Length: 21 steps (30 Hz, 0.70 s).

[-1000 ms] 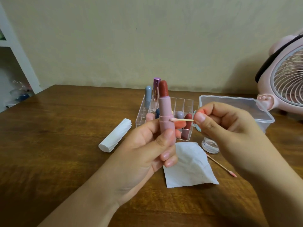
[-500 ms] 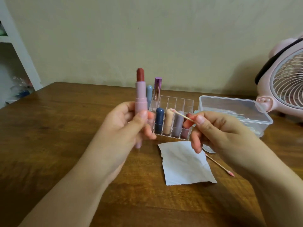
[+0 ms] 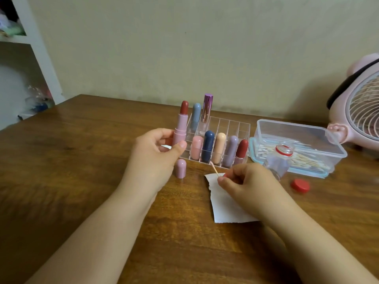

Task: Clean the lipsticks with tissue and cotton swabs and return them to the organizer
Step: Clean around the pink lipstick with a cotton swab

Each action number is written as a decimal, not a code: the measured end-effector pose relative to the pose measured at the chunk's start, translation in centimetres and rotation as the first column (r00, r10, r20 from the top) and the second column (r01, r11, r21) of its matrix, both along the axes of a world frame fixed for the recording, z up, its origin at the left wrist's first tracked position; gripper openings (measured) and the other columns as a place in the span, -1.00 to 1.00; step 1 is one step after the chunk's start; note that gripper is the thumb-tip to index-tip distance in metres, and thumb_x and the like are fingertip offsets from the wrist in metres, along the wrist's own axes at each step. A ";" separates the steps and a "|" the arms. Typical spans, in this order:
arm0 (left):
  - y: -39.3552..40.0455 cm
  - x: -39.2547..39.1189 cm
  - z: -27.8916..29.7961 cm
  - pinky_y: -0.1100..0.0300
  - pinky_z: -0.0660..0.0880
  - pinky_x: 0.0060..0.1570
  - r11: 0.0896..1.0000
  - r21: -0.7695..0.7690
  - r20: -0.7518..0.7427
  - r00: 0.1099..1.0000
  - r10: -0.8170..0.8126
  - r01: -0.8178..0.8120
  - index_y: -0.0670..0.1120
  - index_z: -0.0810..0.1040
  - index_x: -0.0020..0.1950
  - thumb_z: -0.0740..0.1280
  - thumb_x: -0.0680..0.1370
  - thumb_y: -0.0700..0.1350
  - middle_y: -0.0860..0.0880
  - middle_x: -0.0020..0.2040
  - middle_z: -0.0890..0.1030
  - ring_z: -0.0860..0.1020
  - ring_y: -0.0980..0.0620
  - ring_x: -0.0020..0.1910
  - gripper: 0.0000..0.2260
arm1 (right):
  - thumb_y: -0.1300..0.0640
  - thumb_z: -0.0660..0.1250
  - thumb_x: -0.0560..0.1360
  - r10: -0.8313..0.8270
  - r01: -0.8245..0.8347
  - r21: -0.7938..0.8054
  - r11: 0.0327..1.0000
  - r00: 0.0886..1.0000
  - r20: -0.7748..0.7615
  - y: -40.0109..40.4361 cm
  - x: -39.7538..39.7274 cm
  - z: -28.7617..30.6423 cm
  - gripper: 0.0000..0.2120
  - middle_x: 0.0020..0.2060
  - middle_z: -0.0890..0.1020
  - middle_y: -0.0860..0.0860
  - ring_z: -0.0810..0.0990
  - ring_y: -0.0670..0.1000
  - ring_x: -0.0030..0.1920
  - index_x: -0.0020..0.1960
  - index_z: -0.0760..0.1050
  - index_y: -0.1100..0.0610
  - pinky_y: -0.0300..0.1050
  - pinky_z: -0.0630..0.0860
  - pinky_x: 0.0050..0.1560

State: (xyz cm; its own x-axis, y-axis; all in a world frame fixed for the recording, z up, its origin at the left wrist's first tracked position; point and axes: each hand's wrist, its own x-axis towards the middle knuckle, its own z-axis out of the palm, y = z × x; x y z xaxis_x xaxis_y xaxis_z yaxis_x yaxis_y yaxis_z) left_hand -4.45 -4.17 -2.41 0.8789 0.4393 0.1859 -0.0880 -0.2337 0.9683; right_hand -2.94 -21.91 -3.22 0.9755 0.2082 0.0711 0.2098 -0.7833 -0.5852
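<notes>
The left hand holds the open pink lipstick upright, thumb and fingers wrapped round the lower barrel. This grip leaves the exposed red bullet pointing up and clear of skin, which I judge deliberate: the colour smears nothing and the collar stays reachable. The tube is raised just in front of the left end of the clear organizer, not yet in a compartment.

The right hand pinches a cotton swab near one end between thumb and fingertips. The swab's free tip angles up and left towards the organizer's front edge. The hand sits low over the torn tissue lying flat on the desk, a sensible spot to set down or wipe a soiled swab.

The lipstick's pink cap stands on end on the desk, directly below the left hand, close for recapping. Five capped lipsticks fill the organizer's front row; two more stand in the back left.

An uncapped small bottle stands in front of the lidded swab box, with its red cap lying apart to the right. Liquid and swabs are thus within the right hand's reach.

Assessment: swabbing of this tube appears finished or paused; recapping and return remain.
</notes>
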 end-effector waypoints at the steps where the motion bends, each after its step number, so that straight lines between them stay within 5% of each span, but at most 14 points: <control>1: 0.0 0.0 0.0 0.23 0.49 -0.12 1.000 0.022 -0.014 1.000 0.006 -0.005 -0.01 0.59 0.09 0.45 0.47 -0.17 0.09 -0.08 0.62 0.57 0.12 -0.10 -0.78 | -0.01 0.31 0.52 -0.012 0.012 -0.019 1.000 1.000 0.003 0.2 0.1 -0.2 -0.83 -0.33 0.55 -0.15 0.48 -0.18 -0.29 -0.24 0.54 -0.03 -0.36 0.36 -0.35; 6: 0.3 0.0 0.3 0.12 0.51 0.01 0.991 0.137 -0.071 0.997 0.013 -0.003 -0.05 0.61 0.09 0.48 0.43 -0.18 0.03 -0.03 0.63 0.57 0.05 -0.04 -0.75 | -0.01 0.31 0.51 -0.059 0.058 -0.131 0.990 0.998 -0.002 0.7 0.2 -0.5 -0.80 -0.29 0.54 -0.08 0.49 -0.11 -0.25 -0.21 0.56 0.07 -0.21 0.44 -0.25; 13: 0.8 0.0 0.6 0.32 0.40 -0.25 0.969 0.233 -0.192 0.981 -0.037 0.082 -0.07 0.61 0.09 0.49 0.42 -0.19 0.12 -0.16 0.56 0.52 0.18 -0.19 -0.74 | -0.08 0.30 0.50 -0.059 0.051 -0.235 0.971 0.998 -0.026 1.0 -0.3 -0.4 -0.74 -0.25 0.57 -0.02 0.53 -0.05 -0.19 -0.29 0.52 0.04 -0.17 0.46 -0.21; 21: 1.9 -0.1 0.8 0.25 0.32 -0.35 0.939 0.322 -0.272 0.962 -0.032 0.122 -0.06 0.60 -0.06 0.48 0.42 -0.18 0.02 -0.22 0.59 0.52 0.10 -0.26 -0.86 | -0.13 0.32 0.48 -0.054 0.044 -0.243 0.969 0.998 -0.034 1.2 -0.4 -0.5 -0.77 -0.23 0.56 -0.07 0.51 -0.09 -0.16 -0.25 0.49 -0.02 -0.17 0.48 -0.16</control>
State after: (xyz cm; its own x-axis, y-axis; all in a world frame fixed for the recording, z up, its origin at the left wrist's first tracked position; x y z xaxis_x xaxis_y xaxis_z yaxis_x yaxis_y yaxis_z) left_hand -4.55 -2.23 -1.56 0.9446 0.3206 0.0709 0.1242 -0.5485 0.8269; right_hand -3.30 -20.69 -3.71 0.9859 0.1665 -0.0151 0.1480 -0.9115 -0.3838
